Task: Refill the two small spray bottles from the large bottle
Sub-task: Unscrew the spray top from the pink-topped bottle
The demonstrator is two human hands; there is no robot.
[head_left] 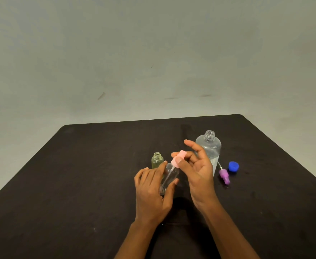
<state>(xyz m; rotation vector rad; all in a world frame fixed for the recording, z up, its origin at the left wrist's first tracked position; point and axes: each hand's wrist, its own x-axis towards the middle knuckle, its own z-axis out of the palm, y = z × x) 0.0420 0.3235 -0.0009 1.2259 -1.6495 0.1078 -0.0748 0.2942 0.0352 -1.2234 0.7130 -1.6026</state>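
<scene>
**Spray head in hand on one of the two small bottles**

Head view: the large clear plastic bottle point(208, 146) stands uncapped toward the far right of the black tabletop point(90, 165), with a little liquid showing low in it. Its round blue cap point(233, 166) lies just beside it, and a purple spray head with a white dip tube point(224, 176) lies between the two. The small yellow-green tinted bottle point(157, 159) stands open to the left, with no head on it. Whether it is already filled I cannot tell.

The small clear plastic spray bottle point(169, 176) is held tilted above the tabletop, near the middle, with its neck pointing up and away. The left hand point(153, 189) wraps its body, fingers point(163, 163) curled over the top side and the thumb underneath. The right hand point(196, 171) pinches the pink spray head point(178, 158) between its thumb and bent forefinger, while its other fingers are lifted loosely clear.

By my reading, the opening-up is mostly done. The pink head is being turned, though on or off cannot be told, nor whether this bottle holds liquid. At least the purple head and the blue cap are left to refit.
</scene>
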